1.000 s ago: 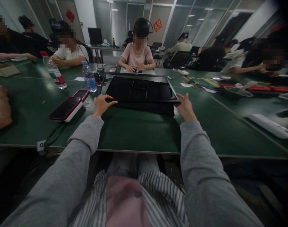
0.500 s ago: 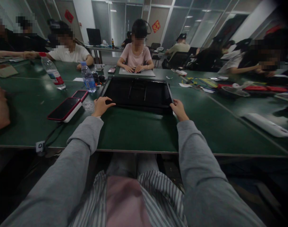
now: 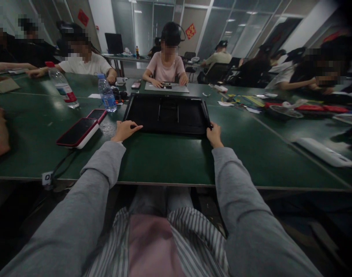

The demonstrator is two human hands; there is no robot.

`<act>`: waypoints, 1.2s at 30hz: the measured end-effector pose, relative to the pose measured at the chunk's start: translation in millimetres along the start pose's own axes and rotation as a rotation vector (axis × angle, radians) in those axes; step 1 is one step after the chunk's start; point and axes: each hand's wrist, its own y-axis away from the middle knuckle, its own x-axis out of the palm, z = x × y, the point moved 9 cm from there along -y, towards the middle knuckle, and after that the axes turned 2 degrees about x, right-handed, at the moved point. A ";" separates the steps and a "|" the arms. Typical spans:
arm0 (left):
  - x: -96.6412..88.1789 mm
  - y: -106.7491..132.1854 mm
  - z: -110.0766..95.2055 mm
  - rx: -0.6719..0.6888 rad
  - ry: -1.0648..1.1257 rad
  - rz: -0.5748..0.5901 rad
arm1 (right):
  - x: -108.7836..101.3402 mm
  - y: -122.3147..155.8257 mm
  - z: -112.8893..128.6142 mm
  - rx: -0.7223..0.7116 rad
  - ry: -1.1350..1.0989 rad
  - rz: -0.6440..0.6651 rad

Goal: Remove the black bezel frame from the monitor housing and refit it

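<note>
A black rectangular tray-like panel [image 3: 144,115] with a raised rim lies in front of me on the green table. Two thin metal rods run across its middle, joined by a dark bar near the far side. My left hand [image 3: 125,130] holds its near left corner, the thumb stretched along the near edge and the other fingers partly hidden at the side. At the near right corner, my right hand [image 3: 214,134] is closed on the rim, thumb on the inner side. Whether the panel's underside touches the table everywhere is hidden.
Left of the panel stand a blue-capped water bottle [image 3: 107,94] and a red-capped bottle [image 3: 63,86]. Closer lies a phone-like device [image 3: 77,132] with a cable. A white bar [image 3: 324,152] lies right. Opposite, a person in pink works on a grey mat [image 3: 180,88].
The panel's near right corner has risen slightly in view and its near edge looks more level. My right hand has shifted a little left with it. The person opposite has moved their hands apart.
</note>
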 end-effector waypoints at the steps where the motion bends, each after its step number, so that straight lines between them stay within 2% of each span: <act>1: 0.0 0.5 -3.7 0.010 0.016 0.010 | -0.9 -1.5 -2.6 0.006 -0.010 -0.014; 3: -2.2 2.0 -9.8 0.018 0.024 0.003 | -1.6 -3.8 -5.4 0.003 -0.024 -0.025; 5: -9.5 4.1 -11.6 -0.001 0.005 -0.064 | -1.4 -5.0 -6.4 -0.006 -0.028 -0.021; 7: -19.5 6.7 -5.4 -0.078 -0.019 -0.175 | -1.9 -5.4 -7.9 0.000 -0.023 -0.025; 9: -24.1 9.5 10.0 -0.218 -0.031 -0.244 | -2.9 -5.3 -10.0 0.018 -0.021 -0.039; 11: -18.7 10.7 30.1 -0.371 -0.034 -0.213 | -4.6 -4.7 -11.6 0.027 -0.031 -0.061; 13: -8.0 9.4 46.8 -0.461 -0.044 -0.124 | -6.2 -3.7 -12.1 0.023 -0.043 -0.079; 16: 0.9 3.6 59.8 -0.454 -0.070 -0.065 | -6.5 -1.9 -11.4 -0.001 -0.049 -0.075; 20: 1.5 -1.5 69.4 -0.431 -0.013 -0.122 | -5.6 0.4 -10.4 -0.023 -0.076 -0.047; 28: 3.3 -11.2 67.0 -0.329 0.213 -0.164 | -14.7 4.7 -14.1 0.047 -0.089 -0.086; 32: 0.2 -10.7 65.7 -0.331 0.183 -0.178 | -15.0 6.3 -12.6 0.053 -0.092 -0.067; 36: -8.8 -5.0 66.0 -0.350 0.122 -0.248 | -11.1 7.7 -4.6 0.041 -0.112 -0.034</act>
